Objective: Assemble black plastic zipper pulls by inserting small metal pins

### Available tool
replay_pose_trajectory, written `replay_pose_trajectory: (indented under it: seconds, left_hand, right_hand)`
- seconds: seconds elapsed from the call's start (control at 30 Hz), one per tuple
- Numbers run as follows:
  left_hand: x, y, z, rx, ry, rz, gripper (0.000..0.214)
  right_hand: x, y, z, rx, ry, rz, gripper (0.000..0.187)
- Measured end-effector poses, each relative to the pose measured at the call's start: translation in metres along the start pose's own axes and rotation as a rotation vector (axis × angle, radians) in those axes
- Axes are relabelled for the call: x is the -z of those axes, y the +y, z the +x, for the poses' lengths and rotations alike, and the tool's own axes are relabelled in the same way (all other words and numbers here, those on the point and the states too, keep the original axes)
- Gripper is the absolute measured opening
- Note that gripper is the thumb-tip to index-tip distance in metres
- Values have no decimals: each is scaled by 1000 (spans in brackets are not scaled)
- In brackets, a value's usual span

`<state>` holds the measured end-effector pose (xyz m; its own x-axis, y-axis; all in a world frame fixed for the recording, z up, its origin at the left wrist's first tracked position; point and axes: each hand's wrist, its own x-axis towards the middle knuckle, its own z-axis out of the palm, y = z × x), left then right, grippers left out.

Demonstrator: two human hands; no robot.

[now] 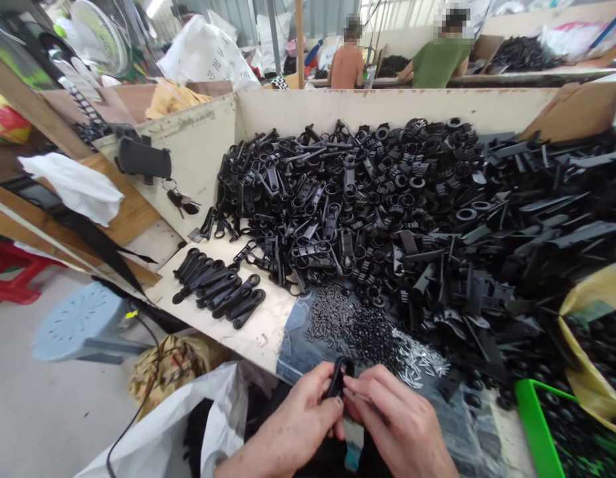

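Grasping the black part in its fingers, the left hand should keep it steady; the right hand bends close beside it, grip unclear.

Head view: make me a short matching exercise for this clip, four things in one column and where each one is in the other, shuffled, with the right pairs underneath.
Things:
1. looped black part
2. keys
3. silver pins
4. light-blue stool

Places:
A. hanging against the pale side panel
B. standing on the grey floor
C. held in the left hand
D. spread to the right of the small black pieces

Right pairs: 1-C, 2-A, 3-D, 4-B
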<state>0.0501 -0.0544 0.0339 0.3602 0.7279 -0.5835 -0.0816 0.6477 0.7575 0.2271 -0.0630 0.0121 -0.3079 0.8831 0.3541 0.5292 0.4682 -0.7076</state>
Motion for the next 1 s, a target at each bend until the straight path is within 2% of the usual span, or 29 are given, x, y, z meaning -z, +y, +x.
replay_pose_trajectory:
  seconds: [0.07, 0.3, 0.53, 0.73, 0.9, 1.0]
  left_hand:
    - [2, -3, 1, -15, -10, 31, 27]
    - [6, -13, 5, -91, -22, 182, 16]
    - [6, -2, 2, -106, -26, 175, 16]
    - [7, -6, 7, -138, 17, 213, 33]
    - [12, -15, 18, -239, 50, 231, 43]
    - [15, -17, 22, -256, 58, 228, 50]
  right_hand:
    - [-1, 0, -1, -19, 4, 2, 20]
    - [-8, 0, -11, -85, -15, -89, 17]
    - [-15, 0, -15, -114, 45, 48, 17]
    - [-18, -4, -13, -112, 88, 64, 20]
    - [-19, -4, -11, -10, 93, -6, 29]
    - [-23, -2, -12, 23, 140, -66, 28]
